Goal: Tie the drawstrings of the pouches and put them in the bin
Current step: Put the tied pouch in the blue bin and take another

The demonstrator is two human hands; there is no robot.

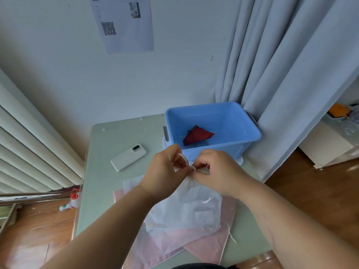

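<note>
Off the bench's [101, 171] left edge, a red-capped bottle [71, 200] sits on the wooden floor. On the bench, towards its far left corner, a white phone [128, 156] lies face down. Just right of it, your left hand [165, 171] is raised over the middle of the bench, its grip pinching a loop of the white drawstring [184, 159] between thumb and fingers. Your right hand [219, 169] meets it, grip curled tight on another part of the same drawstring, at the gathered mouth of the white pouch [190, 206]. That pouch hangs from the cord, its lower part resting on the pink pouches [209, 241] spread flat by the bench's near edge. At the far right corner stands the blue bin [223, 117], with a red pouch [197, 136] lying on its floor. A pale curtain [281, 94] hangs against the bin's right side.
</note>
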